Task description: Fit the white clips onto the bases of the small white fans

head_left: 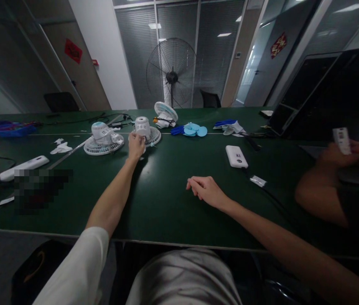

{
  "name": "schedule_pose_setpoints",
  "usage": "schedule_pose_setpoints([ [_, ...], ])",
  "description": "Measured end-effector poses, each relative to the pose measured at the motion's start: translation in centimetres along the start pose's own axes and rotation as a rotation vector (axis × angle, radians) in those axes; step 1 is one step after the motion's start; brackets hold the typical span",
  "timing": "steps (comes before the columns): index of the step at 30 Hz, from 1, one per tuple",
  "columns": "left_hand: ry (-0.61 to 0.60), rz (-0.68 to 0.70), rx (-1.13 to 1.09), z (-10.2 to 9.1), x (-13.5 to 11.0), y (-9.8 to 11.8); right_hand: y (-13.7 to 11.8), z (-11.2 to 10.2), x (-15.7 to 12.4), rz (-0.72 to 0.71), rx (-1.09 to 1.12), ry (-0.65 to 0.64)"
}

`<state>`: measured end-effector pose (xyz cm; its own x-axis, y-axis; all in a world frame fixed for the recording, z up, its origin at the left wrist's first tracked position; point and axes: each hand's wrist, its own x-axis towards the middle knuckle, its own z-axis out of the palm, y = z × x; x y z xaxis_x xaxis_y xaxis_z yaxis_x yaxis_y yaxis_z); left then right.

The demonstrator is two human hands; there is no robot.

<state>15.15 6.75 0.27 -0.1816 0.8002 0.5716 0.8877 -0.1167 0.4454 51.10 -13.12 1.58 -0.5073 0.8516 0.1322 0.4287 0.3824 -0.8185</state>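
Apparently, little is finished: the small white plastic fan with a round grille [142, 124] lies grille-down on the dark green table [166, 207], not lifted. The left hand [137, 146] is at its near side, fingers bent against it; whether they grip it or merely touch, I cannot tell. The right hand [209, 190], nearer the wearer and to the right of that fan, is loosely curled, with nothing seen in it.

Just left of the fan, a second white fan with pale-blue vents [103, 134] also lies grille-down, probably crowding that side; beyond and slightly right, a third white fan with a tilted grille [165, 112] rests. Whatever these two need seems left to do. Right of the fan come light-blue petal-shaped pieces [195, 129], then blue-and-white gloves [229, 126]. Nearer and further right sits a white rectangular power bank [236, 156]; farther right, another person's hand holds a white printed strip [342, 140]. Thin black cables [103, 116] run behind the fan, a possible snag.
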Motion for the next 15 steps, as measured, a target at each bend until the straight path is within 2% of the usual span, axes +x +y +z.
schedule_pose_setpoints([
  [4, -0.023, 0.066, -0.071, -0.1, -0.7, 0.5, 0.3, 0.0, 0.0, -0.006, 0.000, 0.011],
  [8, -0.061, 0.138, -0.169, -0.1, -3.0, 1.8, 0.7, 0.0, 0.2, -0.007, -0.032, 0.082],
  [12, -0.120, 0.194, -0.260, -0.2, -5.9, 3.9, 0.9, -0.6, 0.5, -0.030, -0.264, 0.276],
  [15, -0.181, 0.269, -0.381, -0.6, -8.3, 6.1, 1.1, -1.1, 1.0, -0.066, -0.467, 0.308],
])
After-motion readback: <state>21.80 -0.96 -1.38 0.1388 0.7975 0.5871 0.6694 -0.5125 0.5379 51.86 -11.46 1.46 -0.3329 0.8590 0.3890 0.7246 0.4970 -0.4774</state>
